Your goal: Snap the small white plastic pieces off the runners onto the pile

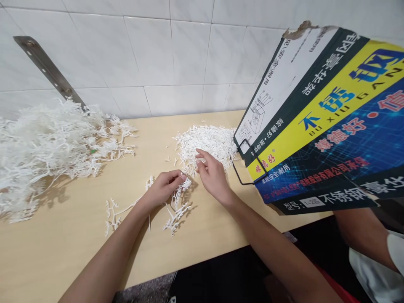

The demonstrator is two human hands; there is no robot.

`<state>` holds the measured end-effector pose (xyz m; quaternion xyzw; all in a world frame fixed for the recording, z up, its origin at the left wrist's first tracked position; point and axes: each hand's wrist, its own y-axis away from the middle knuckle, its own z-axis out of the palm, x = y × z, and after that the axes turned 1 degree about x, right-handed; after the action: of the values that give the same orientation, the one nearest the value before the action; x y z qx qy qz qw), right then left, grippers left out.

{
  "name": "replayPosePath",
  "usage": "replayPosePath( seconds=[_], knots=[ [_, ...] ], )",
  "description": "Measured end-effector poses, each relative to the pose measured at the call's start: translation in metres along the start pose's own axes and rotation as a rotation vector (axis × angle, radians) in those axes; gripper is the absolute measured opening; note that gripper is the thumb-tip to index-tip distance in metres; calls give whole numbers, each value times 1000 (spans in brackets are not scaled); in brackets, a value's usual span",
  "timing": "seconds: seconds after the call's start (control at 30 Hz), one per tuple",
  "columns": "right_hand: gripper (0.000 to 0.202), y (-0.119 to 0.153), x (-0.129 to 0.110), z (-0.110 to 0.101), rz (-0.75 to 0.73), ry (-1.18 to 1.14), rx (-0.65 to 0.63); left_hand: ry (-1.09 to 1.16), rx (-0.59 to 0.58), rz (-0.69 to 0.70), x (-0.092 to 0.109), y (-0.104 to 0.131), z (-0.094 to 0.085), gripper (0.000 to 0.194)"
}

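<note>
My left hand (161, 187) is closed, pinching a white branched plastic sprue (177, 199) between thumb and fingers. Its twigs hang down toward the table, and some of it is hidden by the hand and forearm. More thin white branches (114, 214) show to the left of my left forearm; whether they join the held sprue I cannot tell. My right hand (214, 176) is just to the right, fingers partly stretched and thumb apart, with nothing visible in it. Right behind it lies a heap of small white plastic pieces (206, 141).
A large tangled pile of white branched sprues (53, 147) covers the table's left side. At right, a printed cardboard box (315, 122) leans over the tabletop, a black wire frame (243, 179) at its corner. Another person's arm (362, 235) shows below it. A metal bracket (50, 71) sits against the tiled wall.
</note>
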<state>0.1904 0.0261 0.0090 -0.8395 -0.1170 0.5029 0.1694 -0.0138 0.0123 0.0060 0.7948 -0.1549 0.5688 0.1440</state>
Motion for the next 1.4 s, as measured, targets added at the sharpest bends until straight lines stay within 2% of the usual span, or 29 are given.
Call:
replayPosePath(
  seconds=[0.17, 0.23, 0.37, 0.57, 0.77, 0.93, 1.17, 1.4],
  knots=[
    [29, 4, -6, 2, -168, -93, -288, 47, 105, 31, -4, -1, -2, 42],
    [31, 6, -6, 5, -218, -119, -322, 66, 125, 45, -6, -2, -3, 43],
    [35, 7, -1, 7, -293, -88, -285, 75, 143, 58, -9, -3, -4, 44],
    [23, 8, 3, 4, -380, 24, -252, 98, 143, 36, -6, -2, -3, 45],
    [18, 9, 2, 3, -425, 90, -245, 193, 77, 1, -4, 0, -8, 42],
    [15, 12, -2, 5, -522, 196, -154, 197, 48, 7, -3, 2, -9, 37],
    [14, 17, -10, 12, -434, 280, -94, 72, 68, 48, -2, 1, -5, 29],
    [15, 21, -15, 17, -359, 193, -92, 128, 33, 24, 1, 0, -7, 25]
  ],
)
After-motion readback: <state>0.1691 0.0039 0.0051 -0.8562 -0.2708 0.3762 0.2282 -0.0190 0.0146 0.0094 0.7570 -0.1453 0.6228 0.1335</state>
